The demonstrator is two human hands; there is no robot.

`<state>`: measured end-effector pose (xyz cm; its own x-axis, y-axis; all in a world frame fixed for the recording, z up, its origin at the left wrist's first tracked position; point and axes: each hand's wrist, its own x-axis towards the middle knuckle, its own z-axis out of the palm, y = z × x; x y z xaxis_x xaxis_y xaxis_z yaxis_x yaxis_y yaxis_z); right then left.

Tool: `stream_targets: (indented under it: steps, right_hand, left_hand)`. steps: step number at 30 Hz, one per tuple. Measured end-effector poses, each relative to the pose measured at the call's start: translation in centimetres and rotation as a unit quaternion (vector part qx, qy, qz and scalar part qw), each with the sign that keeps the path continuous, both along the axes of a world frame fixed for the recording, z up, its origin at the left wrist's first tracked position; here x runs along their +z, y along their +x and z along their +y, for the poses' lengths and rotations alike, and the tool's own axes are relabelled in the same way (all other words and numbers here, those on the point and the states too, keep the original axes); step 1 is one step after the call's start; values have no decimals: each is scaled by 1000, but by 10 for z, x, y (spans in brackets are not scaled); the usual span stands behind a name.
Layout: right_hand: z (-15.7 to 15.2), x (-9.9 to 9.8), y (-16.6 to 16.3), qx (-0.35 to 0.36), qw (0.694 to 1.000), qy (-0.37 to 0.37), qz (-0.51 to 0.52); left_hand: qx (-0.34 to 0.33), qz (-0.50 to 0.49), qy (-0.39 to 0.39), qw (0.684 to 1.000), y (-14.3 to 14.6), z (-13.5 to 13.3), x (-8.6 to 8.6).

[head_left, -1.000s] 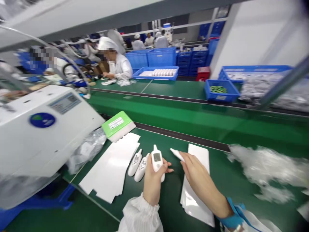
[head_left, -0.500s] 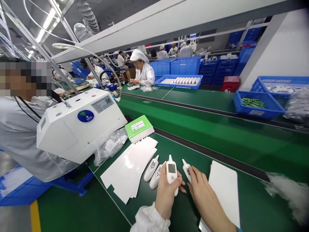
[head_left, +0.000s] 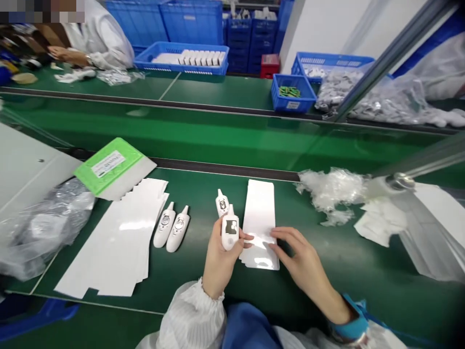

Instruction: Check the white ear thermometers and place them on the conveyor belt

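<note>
Holding a white thermometer [head_left: 230, 233] upright above the green bench [head_left: 196, 189], left hand [head_left: 220, 257] has its fingers wrapped round the body. Right hand [head_left: 303, 259] has its fingers spread, tips resting on the white sheet stack [head_left: 259, 213] just beside it, gripping nothing. Spare thermometer [head_left: 221, 203] lies near.

Far side:
- Blue tray [head_left: 174, 68] holds rows of white boxes [head_left: 203, 59].
- Small blue bin [head_left: 279, 102] holds green parts [head_left: 289, 90].
- Blue crate [head_left: 334, 60] holds bagged pieces [head_left: 337, 82].

Your bench [head_left: 363, 281] has a dark green top. Beyond it, a brighter green conveyor [head_left: 218, 131] runs across your view with glare on it. Stacked blue crates [head_left: 189, 14] stand at the far side beside a white wall [head_left: 319, 24]. A slanted metal post [head_left: 385, 55] crosses the upper right.
</note>
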<state>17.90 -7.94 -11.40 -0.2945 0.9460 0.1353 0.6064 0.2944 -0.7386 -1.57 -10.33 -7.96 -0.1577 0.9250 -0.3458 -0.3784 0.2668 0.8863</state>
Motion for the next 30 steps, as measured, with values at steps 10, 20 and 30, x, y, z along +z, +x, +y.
stream_targets:
  steps: [10,20,30]
  right_hand:
    - [-27,-22,-2,-49,996,-28,73]
    - [-27,-23,-5,-60,994,-20,86]
    - [-27,-25,-7,-68,990,-30,121]
  left_hand:
    - [-91,10,5,996,33,5,-31]
    - [-84,5,3,996,33,4,-30]
    - [-74,-3,4,997,35,3,-33]
